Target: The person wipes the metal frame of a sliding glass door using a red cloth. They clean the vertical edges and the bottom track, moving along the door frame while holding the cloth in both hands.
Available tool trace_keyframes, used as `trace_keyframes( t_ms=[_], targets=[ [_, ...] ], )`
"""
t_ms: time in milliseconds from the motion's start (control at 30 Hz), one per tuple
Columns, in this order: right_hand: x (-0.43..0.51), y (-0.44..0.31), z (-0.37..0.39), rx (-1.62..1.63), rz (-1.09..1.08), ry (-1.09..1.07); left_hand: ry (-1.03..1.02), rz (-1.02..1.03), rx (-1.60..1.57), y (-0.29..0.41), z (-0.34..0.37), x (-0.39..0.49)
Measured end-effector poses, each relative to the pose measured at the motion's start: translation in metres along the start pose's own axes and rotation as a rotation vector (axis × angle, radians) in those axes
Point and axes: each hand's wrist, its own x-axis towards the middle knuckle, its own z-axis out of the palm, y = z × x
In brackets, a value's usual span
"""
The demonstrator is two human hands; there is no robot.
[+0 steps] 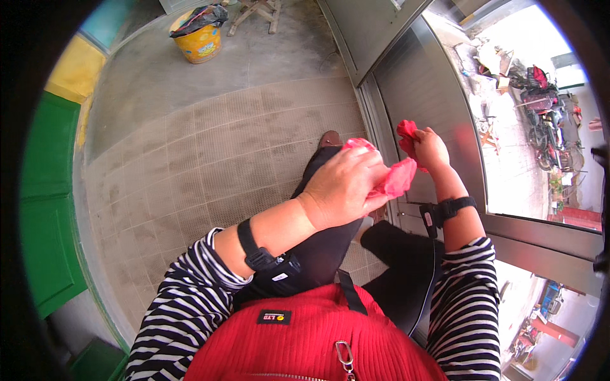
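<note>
My left hand [345,183] is closed around a crumpled pink-red cloth [399,178], which sticks out on both sides of the fist above my dark trousers. To its right, my right hand [431,148] grips another bunched red cloth [406,131] close to the grey metal lower panel of a door [414,90]. Whether the two cloths are one piece cannot be told. Black straps with small devices sit on both forearms.
A yellow bucket [198,45] with a black plastic bag stands on the floor near a wooden stool [257,14]. Green panels [50,190] line the left wall. Beyond the glass at right are a motorcycle [543,138] and piled goods.
</note>
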Motion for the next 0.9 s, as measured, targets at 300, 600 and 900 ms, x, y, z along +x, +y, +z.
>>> trace_keyframes(
  t_ms=[300, 600, 900],
  targets=[
    [0.047, 0.030, 0.151, 0.300, 0.309, -0.098, 0.118, -0.276, 0.340, -0.010, -0.050, -0.029],
    [0.058, 0.046, 0.318, 0.369, 0.368, -0.083, -0.474, -0.229, 0.189, -0.043, -0.085, -0.011],
    [0.076, 0.028, 0.341, 0.174, 0.271, -0.097, -0.764, -0.729, -0.303, -0.084, -0.102, 0.044]
  ],
)
